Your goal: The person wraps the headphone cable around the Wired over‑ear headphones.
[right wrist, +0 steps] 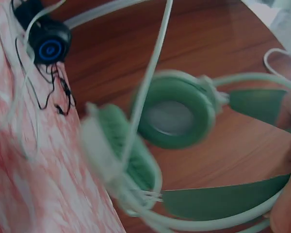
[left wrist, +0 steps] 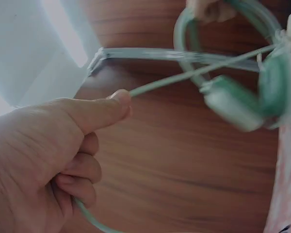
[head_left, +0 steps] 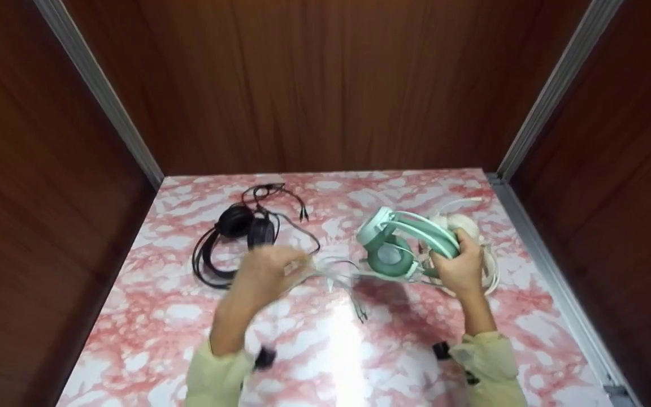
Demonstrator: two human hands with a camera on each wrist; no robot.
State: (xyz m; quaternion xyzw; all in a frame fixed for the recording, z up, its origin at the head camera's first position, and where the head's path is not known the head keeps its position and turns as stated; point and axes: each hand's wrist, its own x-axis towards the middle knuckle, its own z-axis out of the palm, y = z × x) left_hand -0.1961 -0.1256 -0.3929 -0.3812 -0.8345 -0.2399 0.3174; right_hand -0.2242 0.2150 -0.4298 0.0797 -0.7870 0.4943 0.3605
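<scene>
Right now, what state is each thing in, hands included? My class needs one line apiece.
Left hand: pinching the green cable
Right hand: gripping the green headset
Green cable: straight between left hand and green headset
Green headset: held, tilted
Black headset: lying on the table, its cord loosely looped
White headset: resting on the table, partly hidden

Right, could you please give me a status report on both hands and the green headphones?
Left hand pinching cable. Right hand gripping green headphones by headband. White pair partly hidden behind right hand.
</scene>
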